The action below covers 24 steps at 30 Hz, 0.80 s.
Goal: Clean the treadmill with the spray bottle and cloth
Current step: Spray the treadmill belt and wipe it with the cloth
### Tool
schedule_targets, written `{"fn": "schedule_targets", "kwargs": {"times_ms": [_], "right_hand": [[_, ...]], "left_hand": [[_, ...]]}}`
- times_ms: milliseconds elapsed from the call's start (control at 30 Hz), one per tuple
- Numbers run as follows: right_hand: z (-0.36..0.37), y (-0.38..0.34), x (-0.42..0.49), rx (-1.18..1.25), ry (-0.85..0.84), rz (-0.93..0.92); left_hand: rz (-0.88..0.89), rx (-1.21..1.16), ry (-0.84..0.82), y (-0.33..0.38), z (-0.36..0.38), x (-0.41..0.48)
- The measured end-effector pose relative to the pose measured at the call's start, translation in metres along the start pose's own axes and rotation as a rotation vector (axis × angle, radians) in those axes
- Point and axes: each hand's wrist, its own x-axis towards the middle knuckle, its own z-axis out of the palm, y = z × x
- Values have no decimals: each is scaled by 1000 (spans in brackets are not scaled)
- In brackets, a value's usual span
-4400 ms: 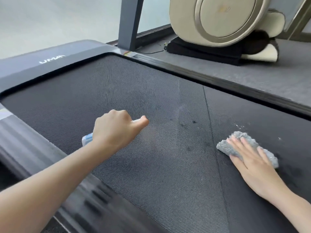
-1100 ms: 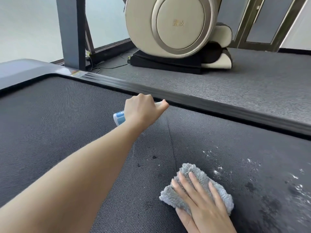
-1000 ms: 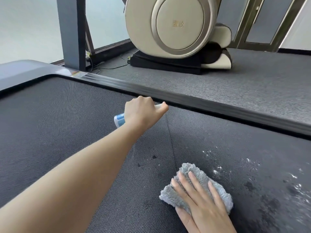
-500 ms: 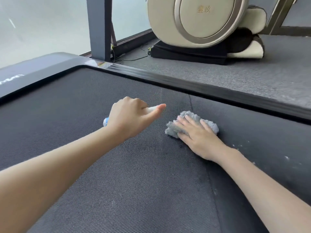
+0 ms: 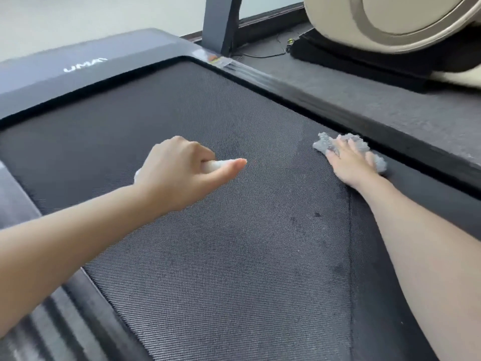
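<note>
Small white plastic spray bottle [image 5: 217, 164]: we clasped it in our left hand [image 5: 179, 175]. Fluffy grey cloth [image 5: 322, 145]: lay beneath our flat right hand [image 5: 350, 164], far right.

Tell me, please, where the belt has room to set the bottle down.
Bare belt lies between the left hand and right hand, also beyond the left hand toward the front cover. Crowded: the right rail, where the cloth lies.
</note>
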Motion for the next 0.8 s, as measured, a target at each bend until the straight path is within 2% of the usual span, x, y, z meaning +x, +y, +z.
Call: {"fn": "schedule_targets", "kwargs": {"times_ms": [67, 267, 333, 400, 467, 500, 600, 667, 733, 800], "right_hand": [[10, -37, -24, -39, -18, -137], [72, -158, -158, -64, -49, -893], [81, -152, -201, -65, -77, -1034], [73, -123, -216, -30, -92, -1082], [61, -76, -197, -9, -86, -976], [54, -50, -178, -1, -75, -835], [30, 25, -119, -14, 1, -232], [19, 40, -109, -82, 24, 90], [19, 11, -116, -71, 24, 159], [29, -37, -141, -41, 9, 0]], "left_hand": [[-51, 6, -3, 0, -9, -10], [-16, 83, 92, -14, -15, -17], [33, 78, 110, -17, -18, -20], [51, 60, 112, -22, -19, -27], [45, 44, 87, -28, -19, -36], [43, 43, 77, -32, -17, -41], [24, 31, 71, -47, -17, -56], [26, 27, 78, -51, -20, -62], [34, 24, 91, -52, -26, -64], [42, 9, 79, -47, -31, -64]]}}
